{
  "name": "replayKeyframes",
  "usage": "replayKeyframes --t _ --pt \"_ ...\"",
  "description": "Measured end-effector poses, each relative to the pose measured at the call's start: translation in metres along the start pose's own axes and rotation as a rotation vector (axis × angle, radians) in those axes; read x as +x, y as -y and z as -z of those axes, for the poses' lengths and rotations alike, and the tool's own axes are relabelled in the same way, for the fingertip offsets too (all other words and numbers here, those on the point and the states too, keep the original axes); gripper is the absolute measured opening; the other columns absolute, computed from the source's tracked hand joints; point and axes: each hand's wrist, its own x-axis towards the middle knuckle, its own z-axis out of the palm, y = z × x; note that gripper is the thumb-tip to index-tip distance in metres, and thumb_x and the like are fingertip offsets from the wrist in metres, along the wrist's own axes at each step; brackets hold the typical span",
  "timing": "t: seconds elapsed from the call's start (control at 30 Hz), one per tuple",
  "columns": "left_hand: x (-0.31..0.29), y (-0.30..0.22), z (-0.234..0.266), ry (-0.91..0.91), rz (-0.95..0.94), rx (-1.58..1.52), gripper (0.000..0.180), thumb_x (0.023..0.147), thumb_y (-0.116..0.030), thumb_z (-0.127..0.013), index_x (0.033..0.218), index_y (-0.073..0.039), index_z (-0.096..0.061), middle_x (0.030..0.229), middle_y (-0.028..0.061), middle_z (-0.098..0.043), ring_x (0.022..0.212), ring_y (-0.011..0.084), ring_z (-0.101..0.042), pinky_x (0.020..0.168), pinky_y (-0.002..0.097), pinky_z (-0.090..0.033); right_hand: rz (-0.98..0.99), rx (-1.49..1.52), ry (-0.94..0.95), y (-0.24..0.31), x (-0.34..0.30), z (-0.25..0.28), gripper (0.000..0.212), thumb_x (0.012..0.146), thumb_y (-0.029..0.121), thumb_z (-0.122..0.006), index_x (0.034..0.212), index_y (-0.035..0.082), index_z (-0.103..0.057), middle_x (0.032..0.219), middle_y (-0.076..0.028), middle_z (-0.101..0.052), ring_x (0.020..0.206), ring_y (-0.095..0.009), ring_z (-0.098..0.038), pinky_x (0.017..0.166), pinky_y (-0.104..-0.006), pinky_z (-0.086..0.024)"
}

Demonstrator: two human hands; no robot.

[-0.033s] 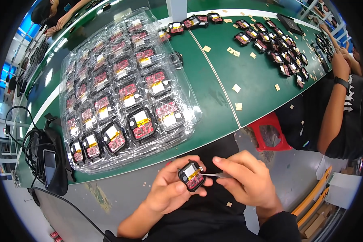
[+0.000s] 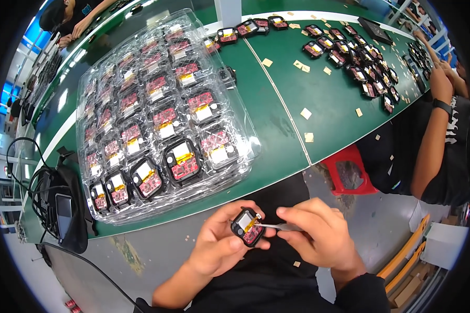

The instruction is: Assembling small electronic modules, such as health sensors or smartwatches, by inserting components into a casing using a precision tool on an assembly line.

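My left hand [image 2: 218, 237] grips a small black watch-like case [image 2: 242, 221], its inside turned up. In it I see a red circuit board, a white rectangular part and a yellow-orange flex ribbon. My right hand [image 2: 318, 233] pinches metal tweezers [image 2: 282, 227] between thumb and fingers. Their tip reaches into the case at the ribbon, near the board; whether it grips the ribbon is too small to tell. On the bench beyond, a clear plastic tray [image 2: 245, 117] bears rows of similar cases, and a larger-looking case [image 2: 183, 160] lies at its near edge.
A black bag with cables [image 2: 70, 219] sits left of the tray. Many more cases [image 2: 357, 73] cluster on the green bench [image 2: 277, 120] at the right, among small paper squares [image 2: 306, 113]. A red stool [image 2: 344, 169] and a co-worker's arm [image 2: 433, 135] are at the right.
The tweezers' tip has shifted slightly left, further into the case and onto the ribbon area. The left hand and the case have barely moved.
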Motion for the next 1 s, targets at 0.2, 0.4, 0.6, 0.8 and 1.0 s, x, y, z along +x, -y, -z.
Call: replayKeyframes --t 0.2,0.4,0.6,0.8,1.0 --pt "0.003 0.006 -0.001 -0.137 -0.102 0.150 0.061 0.086 -0.009 -0.080 0.140 -0.003 -0.050 0.133 0.0165 -0.055 0.126 0.0338 -0.060 0.107 0.0463 -0.051 0.139 -0.247 -0.163 -0.010 -0.010 -0.019 0.031 0.073 0.005 -0.085 0.102 0.003 -0.073 0.086 -0.005 -0.065 0.060 -0.016 -0.063 0.052 -0.0274 -0.050" --pt "-0.001 0.009 0.002 -0.162 -0.103 0.265 0.063 0.083 -0.009 -0.084 0.137 -0.005 -0.052 0.131 0.0170 -0.055 0.121 0.0314 -0.062 0.107 0.0471 -0.052 0.208 -0.323 -0.198 -0.014 -0.012 -0.022 0.027 0.073 0.007 -0.084 0.098 0.002 -0.074 0.083 -0.004 -0.066 0.058 -0.014 -0.060 0.050 -0.0265 -0.046" --pt "-0.001 0.009 0.002 -0.165 -0.118 0.257 0.063 0.083 -0.008 -0.083 0.137 -0.004 -0.051 0.132 0.0174 -0.055 0.121 0.0308 -0.062 0.107 0.0465 -0.052 0.199 -0.316 -0.203 -0.012 -0.011 -0.022 0.026 0.073 0.006 -0.083 0.097 0.002 -0.075 0.083 -0.004 -0.066 0.058 -0.014 -0.060 0.050 -0.0268 -0.045" --pt "-0.002 0.011 0.002 -0.159 -0.099 0.249 0.062 0.084 -0.007 -0.083 0.137 -0.004 -0.051 0.133 0.0176 -0.055 0.124 0.0325 -0.061 0.108 0.0465 -0.051 0.212 -0.338 -0.194 -0.013 -0.015 -0.022 0.027 0.072 0.004 -0.083 0.098 0.002 -0.075 0.082 -0.004 -0.067 0.058 -0.015 -0.060 0.050 -0.0271 -0.046" --pt "-0.002 0.010 -0.001 -0.172 -0.115 0.263 0.062 0.083 -0.006 -0.083 0.136 -0.004 -0.052 0.135 0.0187 -0.054 0.127 0.0357 -0.060 0.110 0.0491 -0.050 0.160 -0.174 -0.205 -0.013 -0.010 -0.023 0.026 0.071 0.000 -0.083 0.095 0.001 -0.073 0.081 -0.007 -0.068 0.060 -0.019 -0.065 0.052 -0.0287 -0.051"
